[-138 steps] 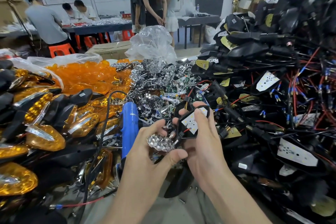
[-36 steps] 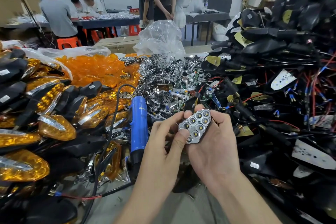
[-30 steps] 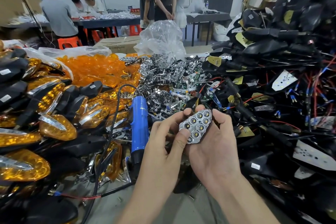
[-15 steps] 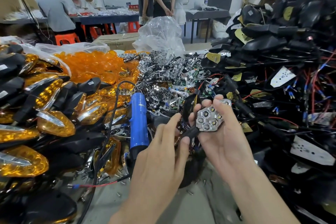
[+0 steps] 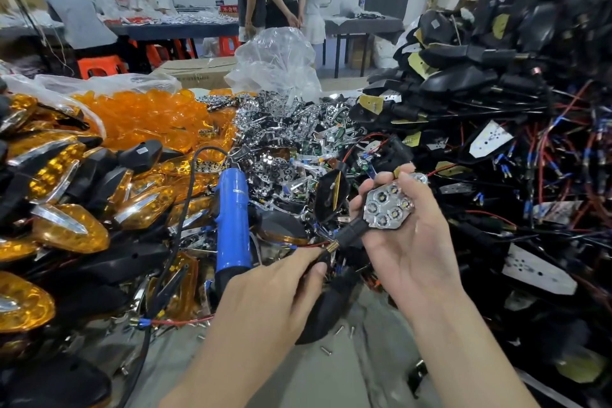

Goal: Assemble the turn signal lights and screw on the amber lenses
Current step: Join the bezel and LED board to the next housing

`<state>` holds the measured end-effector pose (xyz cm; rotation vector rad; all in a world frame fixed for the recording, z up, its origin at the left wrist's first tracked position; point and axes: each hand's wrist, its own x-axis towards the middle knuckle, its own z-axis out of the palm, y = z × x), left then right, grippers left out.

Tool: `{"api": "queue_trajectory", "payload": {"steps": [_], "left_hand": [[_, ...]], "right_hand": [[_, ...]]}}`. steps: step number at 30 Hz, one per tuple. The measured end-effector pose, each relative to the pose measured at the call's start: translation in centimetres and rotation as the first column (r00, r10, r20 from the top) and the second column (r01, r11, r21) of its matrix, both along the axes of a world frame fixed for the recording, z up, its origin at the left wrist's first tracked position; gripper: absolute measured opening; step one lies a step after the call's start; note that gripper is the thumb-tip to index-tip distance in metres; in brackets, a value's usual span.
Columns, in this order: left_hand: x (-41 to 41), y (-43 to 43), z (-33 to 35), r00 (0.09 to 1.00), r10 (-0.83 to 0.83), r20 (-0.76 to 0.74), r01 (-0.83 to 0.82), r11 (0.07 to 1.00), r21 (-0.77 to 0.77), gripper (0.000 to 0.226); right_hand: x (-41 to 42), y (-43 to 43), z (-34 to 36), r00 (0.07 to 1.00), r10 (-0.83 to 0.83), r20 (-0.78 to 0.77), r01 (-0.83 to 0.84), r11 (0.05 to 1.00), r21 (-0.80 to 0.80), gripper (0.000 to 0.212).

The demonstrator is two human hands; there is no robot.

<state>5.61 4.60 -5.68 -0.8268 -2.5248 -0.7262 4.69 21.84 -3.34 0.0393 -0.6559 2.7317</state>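
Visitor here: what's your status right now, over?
Right hand cradles the reflector unit. Left hand pinches its black stem. Amber lenses in the pile, none fitted. Blue screwdriver lies unheld nearby.

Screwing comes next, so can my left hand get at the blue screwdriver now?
Probably, once freed: the left hand pinches the light's stem, and the blue screwdriver lies uncovered beside it.

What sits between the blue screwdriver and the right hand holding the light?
Head view: a black housing standing on edge, amid loose chrome reflectors, lies between the blue screwdriver and the right hand gripping the light.
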Motion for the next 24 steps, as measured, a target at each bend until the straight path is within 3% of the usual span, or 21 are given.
{"api": "queue_trajectory", "payload": {"steps": [12, 24], "left_hand": [[0.2, 0.3, 0.3, 1.0, 0.022, 0.002, -0.022, 1.0, 0.002, 0.019], [-0.1, -1.7, 1.4, 0.998, 0.055, 0.002, -0.055, 0.995, -0.086, 0.035]], "right_hand": [[-0.1, -0.6, -0.1, 1.0, -0.01, 0.005, 0.01, 1.0, 0.024, 0.011], [0.2, 1.0, 0.2, 0.998, -0.058, 0.002, 0.058, 0.998, 0.0, 0.009]]}}
